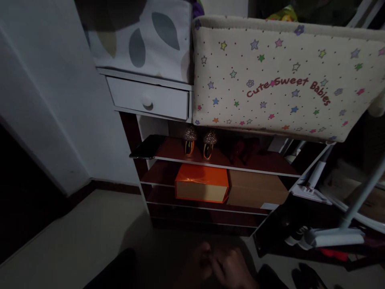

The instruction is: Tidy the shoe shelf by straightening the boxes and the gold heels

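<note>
Down at the bottom edge of the head view, the left hand (201, 261) and right hand (233, 268) meet low over the floor (75, 237), fingers touching each other; it is too dark to tell whether either is closed on anything. Ahead stands a shoe shelf (222, 163): a phone (147, 147) overhangs its top board's left corner, glittery shoes (200, 142) sit toes-out near the middle, probably for easy reach, and an orange box (201, 184) lies one board lower beside a brown box (257, 190). A star-printed cot panel (282, 76) overhangs the shelf's right half
</note>
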Action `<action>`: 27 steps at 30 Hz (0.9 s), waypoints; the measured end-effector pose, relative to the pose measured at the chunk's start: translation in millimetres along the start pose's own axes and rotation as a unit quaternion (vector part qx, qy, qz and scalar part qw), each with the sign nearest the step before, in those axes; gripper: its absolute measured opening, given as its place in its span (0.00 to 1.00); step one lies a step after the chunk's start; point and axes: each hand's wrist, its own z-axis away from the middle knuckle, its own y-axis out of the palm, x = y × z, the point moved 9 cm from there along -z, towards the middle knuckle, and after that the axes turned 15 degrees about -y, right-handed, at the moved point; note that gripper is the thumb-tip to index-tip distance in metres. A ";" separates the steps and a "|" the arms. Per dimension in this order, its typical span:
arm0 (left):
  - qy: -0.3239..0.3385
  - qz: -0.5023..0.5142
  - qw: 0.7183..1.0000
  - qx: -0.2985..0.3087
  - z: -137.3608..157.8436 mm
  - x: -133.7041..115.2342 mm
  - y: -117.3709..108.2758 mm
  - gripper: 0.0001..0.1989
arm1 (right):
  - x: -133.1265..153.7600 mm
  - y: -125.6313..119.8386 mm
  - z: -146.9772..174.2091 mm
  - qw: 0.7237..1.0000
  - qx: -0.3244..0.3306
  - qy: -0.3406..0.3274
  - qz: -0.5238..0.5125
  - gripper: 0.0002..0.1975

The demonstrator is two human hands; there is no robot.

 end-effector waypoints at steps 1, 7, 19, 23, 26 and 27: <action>0.002 -0.004 1.000 -0.002 -0.4 0.1 -0.3 0.19 | -1.7 -5.7 0.5 1.000 -0.010 -0.005 0.009 0.12; 0.042 -0.188 0.980 -0.052 13.2 -37.8 -38.5 0.13 | -48.0 -120.9 6.6 0.962 -0.265 0.055 0.028 0.11; 0.138 -0.117 0.971 -0.156 30.7 -91.2 -108.2 0.17 | -117.4 -272.1 -89.2 0.903 -0.083 0.071 0.417 0.31; 0.126 -0.129 0.972 -0.150 34.2 -87.2 -106.6 0.17 | -177.1 -285.0 -27.4 0.886 -0.122 0.232 0.384 0.35; 0.125 -0.132 0.969 -0.168 39.1 -88.4 -109.9 0.16 | -190.1 -278.6 -9.7 0.902 -0.118 0.228 0.347 0.37; 0.127 -0.135 0.968 -0.169 40.1 -89.1 -110.2 0.16 | -184.7 -277.8 -11.7 0.905 -0.135 0.211 0.343 0.37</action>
